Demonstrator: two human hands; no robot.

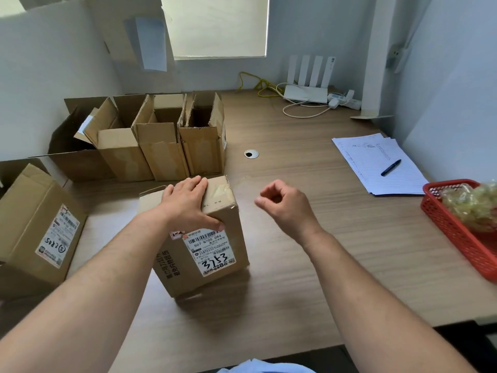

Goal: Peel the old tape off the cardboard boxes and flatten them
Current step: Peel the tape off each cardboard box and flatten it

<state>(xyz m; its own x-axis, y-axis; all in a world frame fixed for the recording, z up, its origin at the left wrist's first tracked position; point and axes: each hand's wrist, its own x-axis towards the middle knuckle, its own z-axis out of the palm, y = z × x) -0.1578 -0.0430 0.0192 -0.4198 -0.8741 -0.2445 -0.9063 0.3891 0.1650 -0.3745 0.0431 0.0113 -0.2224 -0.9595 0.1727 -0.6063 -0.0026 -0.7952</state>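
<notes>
A closed cardboard box point(212, 254) with a shipping label marked 3753 stands on the wooden desk point(309, 265) in front of me. Clear tape point(222, 191) runs over its top far corner. My left hand point(188, 203) lies flat on the box top, fingers straight and thumb down on the front face. My right hand point(282, 203) hovers above the desk just right of the box, its fingers curled in toward the thumb with nothing seen in them. A second labelled box point(35, 224) sits tilted at the left edge.
Several opened boxes point(161, 146) stand in a row behind the box, against the left wall. A red basket point(454, 227) holding crumpled tape is at the right edge. Papers point(376, 162) with a pen point(390, 167), a router point(306, 92) and cables lie farther back.
</notes>
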